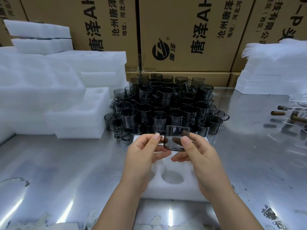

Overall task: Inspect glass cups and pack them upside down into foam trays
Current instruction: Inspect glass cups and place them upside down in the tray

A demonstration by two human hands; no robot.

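Observation:
A smoky grey glass cup (176,138) with a small handle is held up in front of me, above a white foam tray (167,186). My left hand (142,156) pinches the cup's handle between thumb and forefinger. My right hand (199,156) grips the cup's body, thumb on the near wall and fingers behind it. The tray lies on the steel table under my hands; one round pocket shows between my wrists with nothing in it. Behind the held cup stands a heap of several stacked grey glass cups (166,105).
Stacks of white foam trays (54,90) fill the left side of the table. More foam sheets (274,67) pile up at the right. Cardboard boxes (182,30) form a wall at the back. Clear glass items with brown handles (289,113) lie at the right edge.

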